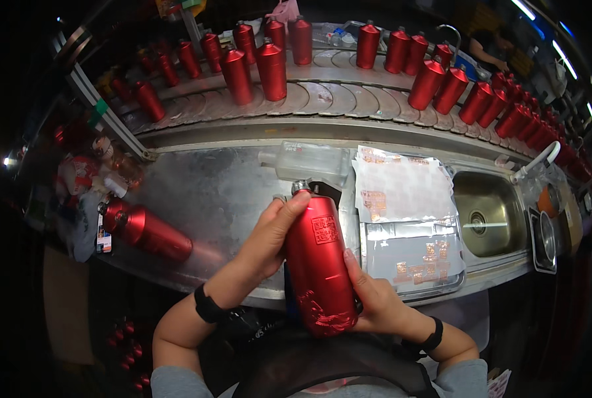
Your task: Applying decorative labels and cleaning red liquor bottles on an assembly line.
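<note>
A metallic red bottle (319,265) with a raised square emblem and a relief pattern near its base is tilted in front of me. My left hand (274,229) wraps round its upper part, thumb just below the bare neck. Lower down, my right hand (375,298) grips the bottle's right side near the base. Just beyond the bottle's neck lies a clear glass bottle (312,162) on its side. To the right, sheets of paper with copper-coloured square stickers (402,186) rest on the metal worktop (210,179).
Two red bottles (157,235) lie on the worktop at the left. Behind it, a curved slat conveyor (336,98) carries several upright red bottles (271,69). A steel sink (491,215) is at the right. Plastic bags (84,192) sit at the far left; another person (491,50) is at the back right.
</note>
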The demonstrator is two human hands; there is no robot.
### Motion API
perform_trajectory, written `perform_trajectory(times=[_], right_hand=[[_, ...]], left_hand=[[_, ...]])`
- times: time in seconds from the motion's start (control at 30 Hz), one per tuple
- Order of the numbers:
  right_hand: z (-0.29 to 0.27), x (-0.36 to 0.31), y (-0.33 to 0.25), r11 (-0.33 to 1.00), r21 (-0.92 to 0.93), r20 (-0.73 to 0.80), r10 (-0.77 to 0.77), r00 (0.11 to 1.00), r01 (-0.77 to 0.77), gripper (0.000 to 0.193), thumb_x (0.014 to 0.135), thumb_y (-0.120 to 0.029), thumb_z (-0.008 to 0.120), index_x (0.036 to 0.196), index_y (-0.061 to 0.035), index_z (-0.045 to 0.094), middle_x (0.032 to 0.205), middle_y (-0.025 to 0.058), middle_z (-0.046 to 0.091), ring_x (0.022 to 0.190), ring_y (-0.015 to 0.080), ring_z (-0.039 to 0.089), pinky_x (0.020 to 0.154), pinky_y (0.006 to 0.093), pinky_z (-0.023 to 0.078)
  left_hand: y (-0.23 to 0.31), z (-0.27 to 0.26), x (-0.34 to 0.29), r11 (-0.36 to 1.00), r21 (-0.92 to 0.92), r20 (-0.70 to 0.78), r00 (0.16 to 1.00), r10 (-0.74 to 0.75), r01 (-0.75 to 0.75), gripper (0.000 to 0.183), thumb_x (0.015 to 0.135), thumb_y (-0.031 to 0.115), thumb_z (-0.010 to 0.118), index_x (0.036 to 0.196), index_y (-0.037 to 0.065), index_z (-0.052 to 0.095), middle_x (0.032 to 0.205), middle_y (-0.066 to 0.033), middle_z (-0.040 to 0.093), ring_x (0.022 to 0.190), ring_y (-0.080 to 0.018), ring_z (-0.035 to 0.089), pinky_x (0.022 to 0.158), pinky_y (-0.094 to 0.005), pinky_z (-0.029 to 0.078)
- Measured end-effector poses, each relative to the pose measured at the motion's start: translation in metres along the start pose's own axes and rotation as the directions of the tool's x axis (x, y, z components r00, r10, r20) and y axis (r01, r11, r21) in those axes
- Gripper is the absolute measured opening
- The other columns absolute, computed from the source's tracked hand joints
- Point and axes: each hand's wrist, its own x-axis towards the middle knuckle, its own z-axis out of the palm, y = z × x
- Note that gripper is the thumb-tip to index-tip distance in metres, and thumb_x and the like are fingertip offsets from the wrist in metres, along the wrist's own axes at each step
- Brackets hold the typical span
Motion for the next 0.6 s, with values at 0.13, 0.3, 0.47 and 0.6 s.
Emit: perform_trajectory(times=[0.13, 0.3, 0.47, 0.6], right_hand=[[-0.001, -0.016, 0.007, 0.996, -0.085, -0.043, 0.033, 0.999, -0.037, 0.108, 0.072, -0.031, 0.084, 0.152, 0.0047, 0.021, 0.128, 0.0292, 0.057, 0.09, 0.0394, 0.069, 0.069, 0.0399, 0.057], [0.001, -0.024, 0.012, 0.995, -0.087, -0.055, 0.039, 0.998, -0.043, 0.104, 0.073, -0.031, 0.084, 0.152, 0.0032, 0.025, 0.132, 0.0296, 0.055, 0.09, 0.0397, 0.069, 0.07, 0.0403, 0.058], [-0.001, -0.018, 0.015, 0.995, -0.093, -0.046, 0.023, 0.999, -0.027, 0.107, 0.07, -0.024, 0.087, 0.153, 0.0027, 0.024, 0.11, 0.0265, 0.065, 0.09, 0.0389, 0.069, 0.072, 0.0398, 0.056], [0.004, -0.017, 0.022, 0.987, -0.135, -0.012, 0.092, 0.996, -0.093, 0.107, 0.072, -0.028, 0.085, 0.154, 0.0006, 0.021, 0.128, 0.0284, 0.056, 0.094, 0.0406, 0.068, 0.07, 0.0411, 0.057]], left_hand=[[-0.028, 0.032, -0.009, 0.983, 0.178, -0.016, 0.998, 0.06, -0.056, 0.067, 0.083, 0.032, 0.08, 0.122, 0.003, 0.034, 0.114, -0.0147, 0.057, 0.102, -0.0192, 0.062, 0.084, -0.0323, 0.056], [-0.041, 0.03, -0.002, 0.978, 0.208, -0.016, 1.0, 0.006, -0.003, 0.076, 0.078, 0.021, 0.083, 0.125, 0.002, 0.026, 0.121, -0.0181, 0.053, 0.109, -0.0234, 0.06, 0.092, -0.0369, 0.054], [-0.04, 0.028, 0.0, 0.982, 0.183, -0.018, 0.998, 0.058, -0.054, 0.077, 0.078, 0.019, 0.082, 0.128, 0.002, 0.027, 0.122, -0.0167, 0.053, 0.112, -0.023, 0.059, 0.095, -0.0378, 0.052], [-0.042, 0.022, 0.01, 0.978, 0.199, 0.003, 0.998, 0.061, -0.06, 0.08, 0.076, 0.017, 0.083, 0.132, 0.003, 0.027, 0.123, -0.0159, 0.053, 0.113, -0.0232, 0.058, 0.096, -0.0382, 0.051]])
